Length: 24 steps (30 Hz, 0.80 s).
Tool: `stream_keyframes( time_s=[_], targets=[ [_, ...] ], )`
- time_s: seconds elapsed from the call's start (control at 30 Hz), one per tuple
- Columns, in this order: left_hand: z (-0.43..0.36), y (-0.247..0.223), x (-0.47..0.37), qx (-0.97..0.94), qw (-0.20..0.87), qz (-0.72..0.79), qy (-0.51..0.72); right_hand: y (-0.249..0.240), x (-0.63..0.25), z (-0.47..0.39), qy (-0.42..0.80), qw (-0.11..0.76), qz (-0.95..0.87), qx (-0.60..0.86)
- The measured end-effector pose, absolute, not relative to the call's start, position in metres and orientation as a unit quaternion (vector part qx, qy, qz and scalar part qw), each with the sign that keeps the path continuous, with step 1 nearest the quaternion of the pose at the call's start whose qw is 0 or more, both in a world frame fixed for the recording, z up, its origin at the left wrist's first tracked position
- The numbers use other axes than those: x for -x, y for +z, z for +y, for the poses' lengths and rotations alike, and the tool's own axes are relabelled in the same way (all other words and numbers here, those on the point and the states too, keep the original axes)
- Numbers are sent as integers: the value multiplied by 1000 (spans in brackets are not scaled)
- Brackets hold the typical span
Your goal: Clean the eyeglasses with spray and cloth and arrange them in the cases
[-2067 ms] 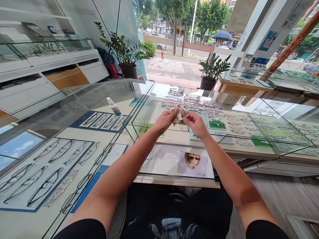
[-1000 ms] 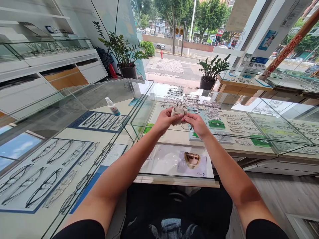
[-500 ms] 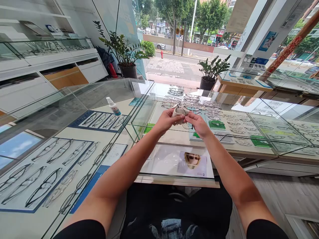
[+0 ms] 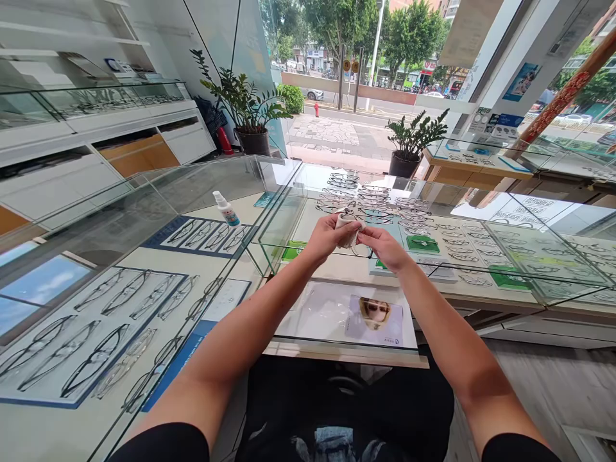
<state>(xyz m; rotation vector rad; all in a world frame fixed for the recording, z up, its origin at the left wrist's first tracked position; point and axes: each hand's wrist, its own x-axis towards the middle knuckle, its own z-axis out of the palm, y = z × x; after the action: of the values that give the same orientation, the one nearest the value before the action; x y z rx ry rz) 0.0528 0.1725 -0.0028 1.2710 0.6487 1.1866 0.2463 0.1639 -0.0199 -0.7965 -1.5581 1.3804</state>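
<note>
Above the glass counter, my left hand (image 4: 327, 239) is closed on a beige cloth (image 4: 347, 231), bunched around part of a pair of glasses. My right hand (image 4: 385, 248) pinches the glasses (image 4: 369, 253) from the right side. A thin rim and a dark temple show below the fingers. Much of the frame is hidden by the cloth and both hands, which almost touch each other.
A spray bottle (image 4: 226, 209) stands on the left counter glass. Rows of glasses (image 4: 373, 192) lie inside the display case, with more frames on a left display board (image 4: 91, 359). A printed card (image 4: 374, 319) lies near the front counter edge (image 4: 346, 360). Potted plants (image 4: 404, 163) stand beyond.
The view has shifted slightly, so the whole scene sits a little lower and further right. Both hands still hold the cloth and glasses, with the fingers slightly moved on the cloth.
</note>
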Motion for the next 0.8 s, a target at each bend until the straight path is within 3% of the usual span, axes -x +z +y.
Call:
stream_keyframes(
  time_s=[0.2, 0.6, 0.8],
  targets=[
    [174, -6, -53, -544, 582, 279, 536, -19, -246, 165, 556, 436, -635, 312],
    [187, 5, -25, -622, 635, 212, 406, -9, -248, 164, 614, 459, -551, 331],
    [181, 4, -33, -597, 628, 234, 440, -12, -245, 162, 625, 454, -547, 322]
  ],
)
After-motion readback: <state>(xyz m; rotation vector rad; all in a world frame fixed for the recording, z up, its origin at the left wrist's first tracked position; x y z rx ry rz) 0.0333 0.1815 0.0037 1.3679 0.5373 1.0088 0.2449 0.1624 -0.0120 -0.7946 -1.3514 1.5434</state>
